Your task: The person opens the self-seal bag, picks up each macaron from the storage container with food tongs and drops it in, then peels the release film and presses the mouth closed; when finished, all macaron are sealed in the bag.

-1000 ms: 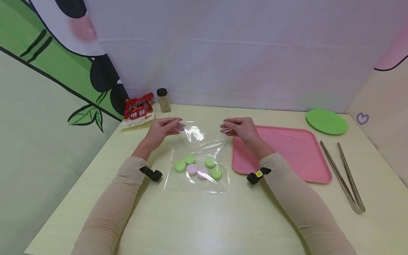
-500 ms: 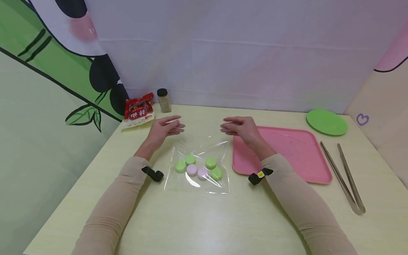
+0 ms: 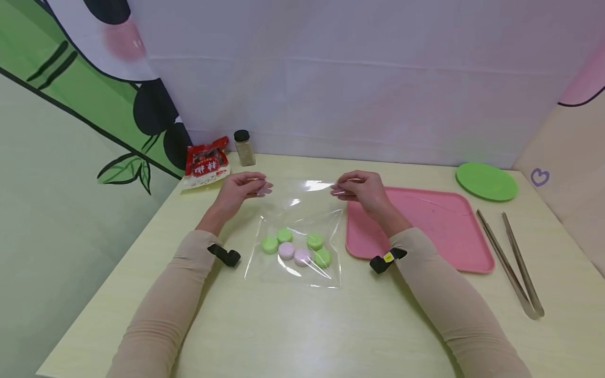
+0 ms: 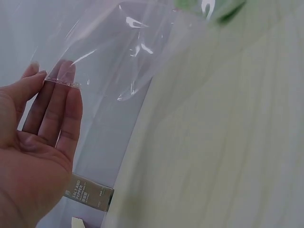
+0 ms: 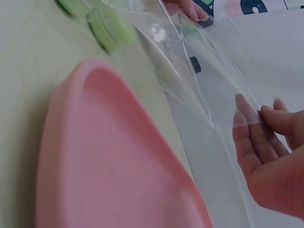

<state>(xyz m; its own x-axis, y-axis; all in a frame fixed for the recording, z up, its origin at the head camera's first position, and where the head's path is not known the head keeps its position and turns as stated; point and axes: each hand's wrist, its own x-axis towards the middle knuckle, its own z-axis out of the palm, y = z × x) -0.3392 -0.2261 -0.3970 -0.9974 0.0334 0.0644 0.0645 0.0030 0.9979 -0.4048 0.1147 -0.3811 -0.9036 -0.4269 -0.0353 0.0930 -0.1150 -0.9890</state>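
Note:
A clear plastic bag (image 3: pixel 298 223) lies on the table, with green macarons (image 3: pixel 270 244) and lavender macarons (image 3: pixel 286 250) inside it. My left hand (image 3: pixel 238 194) pinches the far left edge of the bag's raised flap between thumb and fingers. At the opposite edge, my right hand (image 3: pixel 365 193) pinches the film the same way. In the left wrist view, the film crosses the fingers (image 4: pixel 61 107). The right wrist view has the film edge between the thumb and fingers (image 5: pixel 247 128), with green macarons blurred at the top.
To the right lies a pink tray (image 3: pixel 435 226), partly under my right forearm. Metal tongs (image 3: pixel 515 268) and a green plate (image 3: pixel 487 181) are farther right. A red snack pouch (image 3: pixel 206 164) and a black-capped seasoning jar (image 3: pixel 244 148) stand at the back left.
Half a second ago the flap looked lower, with both hands apparently off it. Now both hands pinch it and it is stretched up between them, as it was a second ago.

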